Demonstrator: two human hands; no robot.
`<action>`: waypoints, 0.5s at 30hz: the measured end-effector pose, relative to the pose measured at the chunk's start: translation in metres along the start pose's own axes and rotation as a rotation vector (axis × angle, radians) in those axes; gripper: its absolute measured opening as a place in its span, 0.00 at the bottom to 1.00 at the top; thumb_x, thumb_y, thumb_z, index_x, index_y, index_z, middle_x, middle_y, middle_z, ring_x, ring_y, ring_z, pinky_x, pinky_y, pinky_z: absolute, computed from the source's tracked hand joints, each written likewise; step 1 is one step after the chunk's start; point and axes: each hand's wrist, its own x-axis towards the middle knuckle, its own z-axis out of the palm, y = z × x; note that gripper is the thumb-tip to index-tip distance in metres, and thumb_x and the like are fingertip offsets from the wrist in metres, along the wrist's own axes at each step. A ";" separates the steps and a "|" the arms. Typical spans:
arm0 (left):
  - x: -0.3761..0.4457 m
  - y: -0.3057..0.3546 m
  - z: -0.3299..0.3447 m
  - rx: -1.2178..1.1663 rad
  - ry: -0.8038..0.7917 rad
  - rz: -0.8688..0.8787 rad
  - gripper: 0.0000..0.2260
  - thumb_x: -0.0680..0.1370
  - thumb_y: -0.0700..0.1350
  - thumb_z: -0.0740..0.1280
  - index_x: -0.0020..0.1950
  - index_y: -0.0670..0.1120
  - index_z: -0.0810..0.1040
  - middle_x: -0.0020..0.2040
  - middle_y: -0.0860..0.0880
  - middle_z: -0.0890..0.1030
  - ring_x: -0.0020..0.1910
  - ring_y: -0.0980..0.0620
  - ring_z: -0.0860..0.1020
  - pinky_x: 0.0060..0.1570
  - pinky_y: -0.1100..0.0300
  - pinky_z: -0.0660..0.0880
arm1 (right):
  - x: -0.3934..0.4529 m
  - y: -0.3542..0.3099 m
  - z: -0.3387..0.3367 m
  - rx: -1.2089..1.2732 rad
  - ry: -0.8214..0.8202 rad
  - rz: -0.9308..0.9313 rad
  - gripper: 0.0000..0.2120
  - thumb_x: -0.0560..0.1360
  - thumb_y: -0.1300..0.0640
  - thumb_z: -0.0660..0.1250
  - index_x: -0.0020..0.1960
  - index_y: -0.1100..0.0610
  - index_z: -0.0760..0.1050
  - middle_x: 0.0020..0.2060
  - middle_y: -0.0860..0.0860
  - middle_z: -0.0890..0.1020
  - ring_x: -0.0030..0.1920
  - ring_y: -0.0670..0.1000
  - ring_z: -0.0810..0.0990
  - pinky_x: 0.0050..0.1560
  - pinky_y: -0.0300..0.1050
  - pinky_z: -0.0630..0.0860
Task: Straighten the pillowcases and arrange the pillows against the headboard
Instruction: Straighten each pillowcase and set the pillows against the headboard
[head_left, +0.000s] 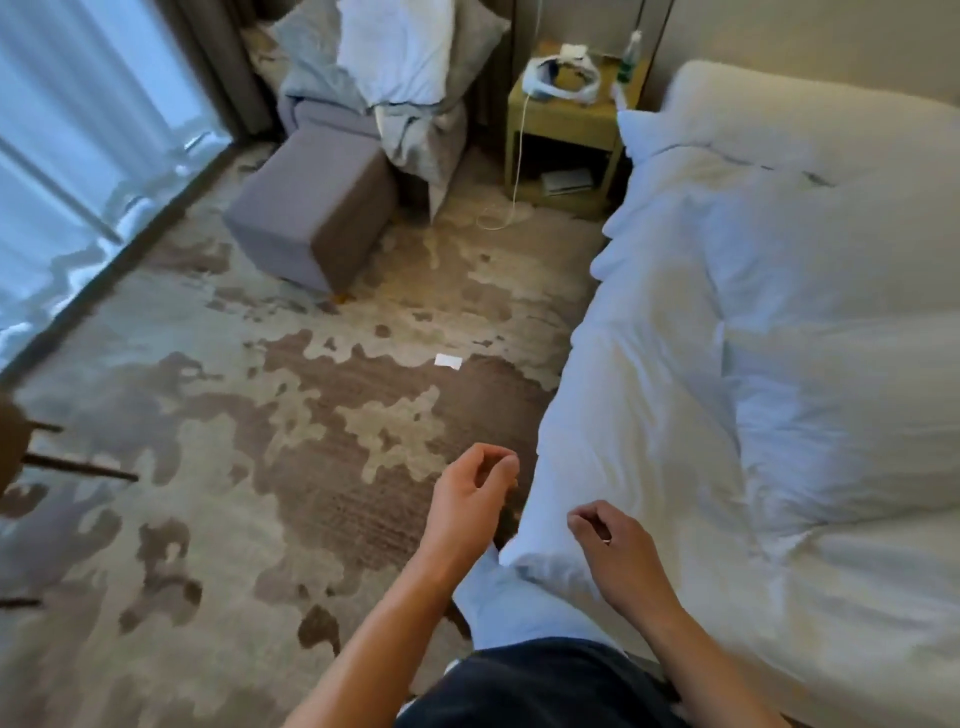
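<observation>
White pillow (810, 119) upper right against headboard (831, 36) | pillows (395, 52) heaped on armchair upper centre | left hand (475, 499), right hand (615, 545) loosely curled, empty, lower centre beside duvet (727, 364)

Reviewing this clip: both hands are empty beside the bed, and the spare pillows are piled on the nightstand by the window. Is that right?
Not quite. In the head view the left hand and right hand are empty, but the spare pillows are piled on the grey chair, not on the nightstand.
</observation>
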 end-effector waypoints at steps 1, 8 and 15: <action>0.023 0.004 -0.010 0.023 -0.005 0.001 0.05 0.78 0.56 0.66 0.48 0.61 0.82 0.44 0.55 0.86 0.46 0.56 0.84 0.48 0.54 0.83 | 0.021 -0.011 0.004 0.018 0.010 0.004 0.07 0.82 0.46 0.64 0.47 0.42 0.78 0.44 0.37 0.83 0.47 0.41 0.81 0.51 0.37 0.77; 0.161 0.042 -0.074 0.154 0.003 -0.081 0.06 0.77 0.59 0.65 0.47 0.63 0.81 0.44 0.54 0.86 0.44 0.54 0.84 0.45 0.50 0.84 | 0.186 -0.127 0.001 0.076 0.035 -0.077 0.06 0.82 0.47 0.66 0.47 0.41 0.79 0.42 0.37 0.83 0.48 0.33 0.79 0.42 0.29 0.71; 0.309 0.092 -0.063 0.234 -0.139 -0.096 0.07 0.82 0.52 0.66 0.46 0.60 0.82 0.44 0.54 0.86 0.44 0.55 0.85 0.48 0.50 0.84 | 0.318 -0.211 -0.066 0.163 0.233 -0.087 0.07 0.82 0.46 0.65 0.51 0.45 0.81 0.44 0.39 0.84 0.49 0.35 0.80 0.42 0.23 0.72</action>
